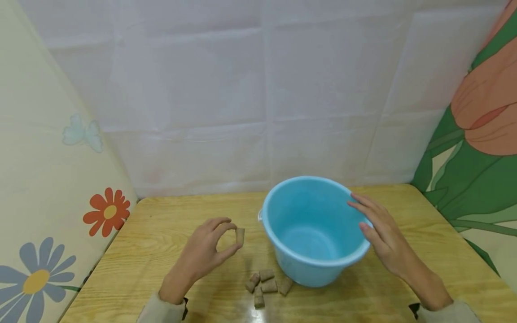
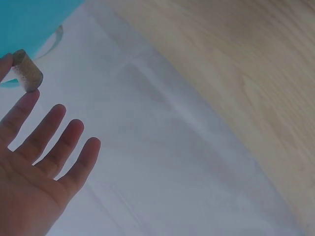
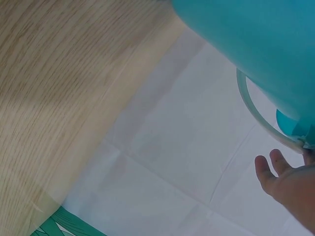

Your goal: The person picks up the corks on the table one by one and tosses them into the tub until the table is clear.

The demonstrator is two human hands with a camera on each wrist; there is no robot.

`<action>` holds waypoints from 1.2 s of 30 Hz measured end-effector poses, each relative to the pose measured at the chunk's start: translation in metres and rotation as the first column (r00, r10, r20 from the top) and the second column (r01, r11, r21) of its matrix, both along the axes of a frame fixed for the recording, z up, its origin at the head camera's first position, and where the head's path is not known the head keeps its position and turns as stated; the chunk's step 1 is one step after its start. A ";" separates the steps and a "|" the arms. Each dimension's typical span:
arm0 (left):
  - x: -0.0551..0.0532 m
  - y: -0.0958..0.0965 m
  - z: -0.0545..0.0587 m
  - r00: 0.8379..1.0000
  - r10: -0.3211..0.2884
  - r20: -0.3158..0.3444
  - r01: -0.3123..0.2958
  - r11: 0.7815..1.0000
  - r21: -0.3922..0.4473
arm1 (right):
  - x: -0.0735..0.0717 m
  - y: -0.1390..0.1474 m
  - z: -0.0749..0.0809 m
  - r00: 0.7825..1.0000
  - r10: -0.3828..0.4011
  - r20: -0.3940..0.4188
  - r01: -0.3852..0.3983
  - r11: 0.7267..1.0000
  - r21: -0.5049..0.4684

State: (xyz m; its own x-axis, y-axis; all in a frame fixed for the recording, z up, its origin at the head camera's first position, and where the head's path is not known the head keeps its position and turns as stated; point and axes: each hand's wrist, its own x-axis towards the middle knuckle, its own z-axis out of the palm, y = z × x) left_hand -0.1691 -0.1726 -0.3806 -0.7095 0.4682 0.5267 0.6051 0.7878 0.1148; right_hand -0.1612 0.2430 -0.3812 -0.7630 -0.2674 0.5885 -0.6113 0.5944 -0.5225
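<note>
A cork is pinched between the thumb and index fingertip of my left hand, above the table to the left of a light blue bucket. In the left wrist view that cork shows its speckled side, and the other fingers are spread. My right hand touches the bucket's right rim with fairly straight fingers. From the right wrist view, two fingers of the right hand stick out beside the bucket's handle. Several more corks lie in a loose group in front of the bucket.
The bucket stands upright on the wood-grain table, and its visible inner floor holds nothing. A creased white sheet hangs behind the table. Flower-patterned panels flank the left and right sides.
</note>
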 end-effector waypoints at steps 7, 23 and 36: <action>-0.001 0.003 0.012 1.000 0.008 -0.027 -0.007 1.000 0.024 | 0.001 -0.001 0.000 1.000 -0.003 0.008 0.003 1.000 -0.007; -0.005 0.010 0.037 0.996 -0.019 -0.088 0.027 0.995 0.094 | 0.002 -0.001 -0.001 1.000 0.000 -0.005 0.000 1.000 -0.005; -0.006 0.021 0.046 0.994 -0.048 -0.101 0.061 0.990 0.127 | -0.002 -0.001 -0.002 1.000 0.008 -0.024 -0.008 1.000 -0.006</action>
